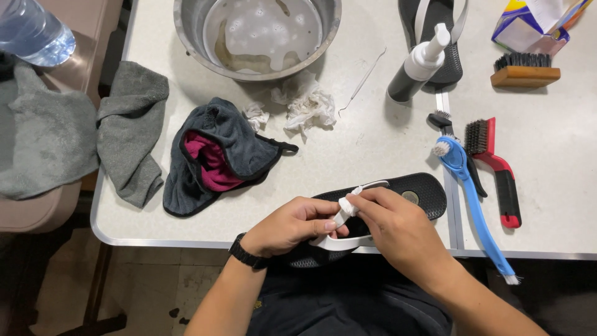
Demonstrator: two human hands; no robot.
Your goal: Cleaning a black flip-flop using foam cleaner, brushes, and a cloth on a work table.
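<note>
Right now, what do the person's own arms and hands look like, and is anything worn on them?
Both forearms are bare, with no sleeves in view. The left hand has a black band, like a watch strap, around its wrist. The right hand wears nothing: no glove, ring or band shows. Neither hand is gloved.

Sandal [418,188] under my fingers [336,225]: black sole, matt, finely ribbed rubber; white strap [341,244] smooth, slightly glossy plastic. Bowl [186,31]: brushed metal, dull sheen, wet inside. Bench [367,140]: pale, smooth, matt top with a metal edge. Grey towel [127,134]: soft, napped cloth. Dark rag [239,134]: ribbed cloth, pink lining. Tissue [308,106]: crumpled paper. Blue brush [472,199]: glossy plastic. Block brush [524,76]: bare wood, stiff dark bristles.
</note>
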